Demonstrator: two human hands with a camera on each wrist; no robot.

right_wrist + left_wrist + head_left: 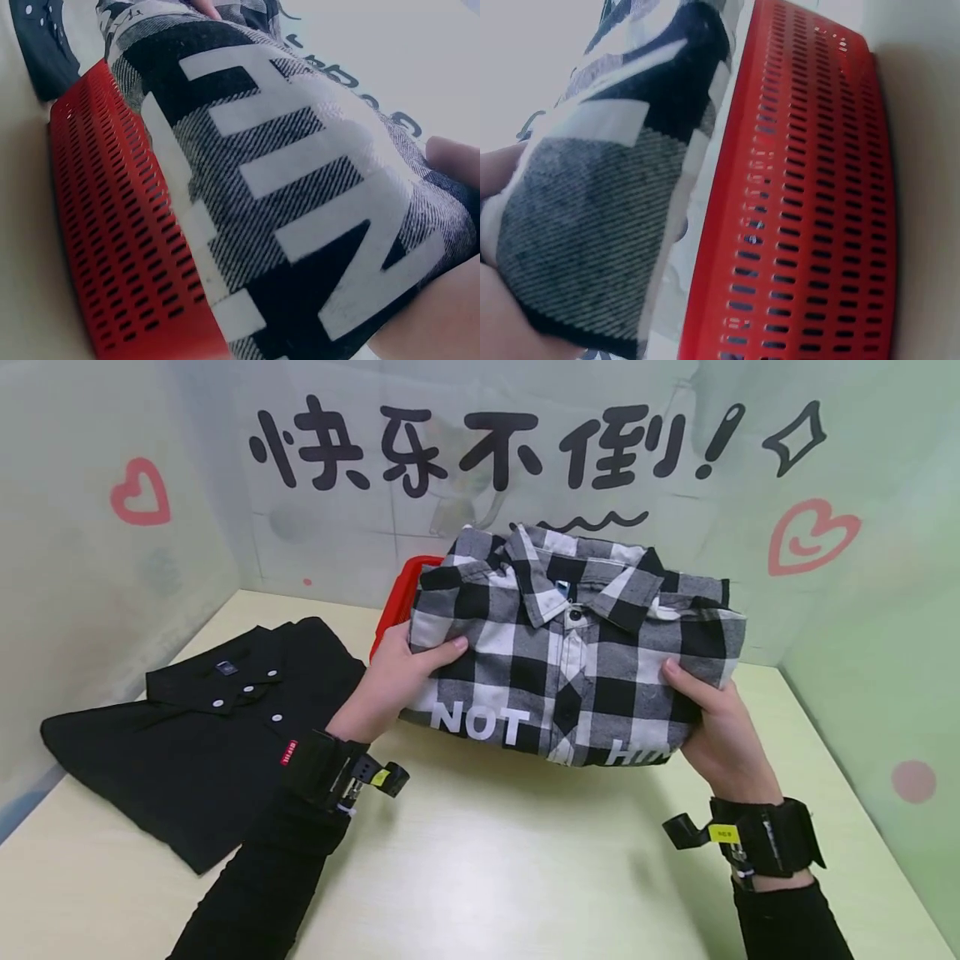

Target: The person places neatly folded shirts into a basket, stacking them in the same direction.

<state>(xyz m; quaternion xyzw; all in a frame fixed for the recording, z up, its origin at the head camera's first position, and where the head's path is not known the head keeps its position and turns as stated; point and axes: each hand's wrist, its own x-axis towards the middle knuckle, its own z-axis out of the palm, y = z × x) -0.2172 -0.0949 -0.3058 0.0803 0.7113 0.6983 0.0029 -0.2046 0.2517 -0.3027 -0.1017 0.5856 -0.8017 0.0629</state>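
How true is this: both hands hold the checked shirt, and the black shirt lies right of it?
Wrong side: the head view shows the black shirt lying left of the checked shirt, which the left hand and right hand hold.

Shirts, two: one black, grey and white checked fabric shirt with a collar and one plain black fabric shirt at left. In the head view, the black shirt shows four round white buttons and one small red rectangular label; the checked shirt bears two white printed words. Baskets, one: red perforated plastic. Bare hands, two: left hand and right hand. Black wrist straps, two: one left, one right. Pale, smooth tabletops, one. Black Chinese characters on the far wall, four; black exclamation marks, one; black four-pointed star outlines, one. Red heart outlines, two: one left, one right.
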